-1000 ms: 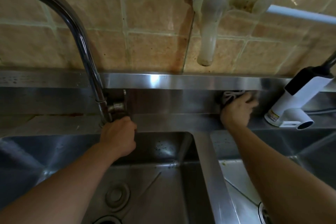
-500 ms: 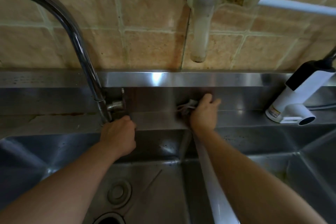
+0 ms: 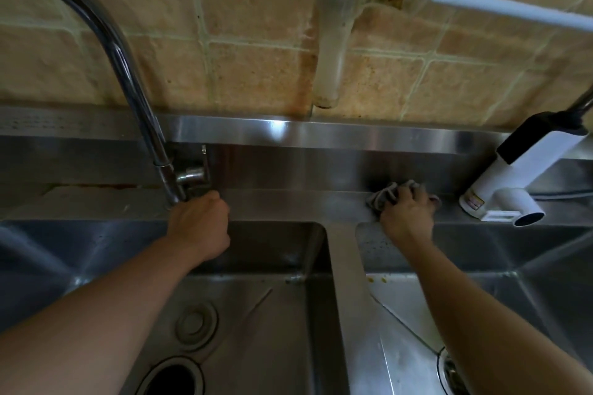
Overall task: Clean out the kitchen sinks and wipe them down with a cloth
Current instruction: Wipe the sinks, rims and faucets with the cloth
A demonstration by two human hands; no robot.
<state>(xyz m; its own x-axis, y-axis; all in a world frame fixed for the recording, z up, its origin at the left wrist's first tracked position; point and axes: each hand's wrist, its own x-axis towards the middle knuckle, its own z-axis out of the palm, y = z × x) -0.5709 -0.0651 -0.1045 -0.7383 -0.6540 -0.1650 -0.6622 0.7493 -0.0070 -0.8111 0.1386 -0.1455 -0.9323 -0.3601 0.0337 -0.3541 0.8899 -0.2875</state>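
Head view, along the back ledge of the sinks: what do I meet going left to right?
Chrome faucet base → left hand resting at the ledge edge → bare ledge → grey cloth → right hand pressing the cloth down → white faucet heater.

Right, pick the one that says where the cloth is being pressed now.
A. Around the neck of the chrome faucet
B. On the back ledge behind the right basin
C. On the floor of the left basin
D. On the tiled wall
B: the right hand presses the grey cloth on the steel back ledge behind the right basin, just left of the white faucet.
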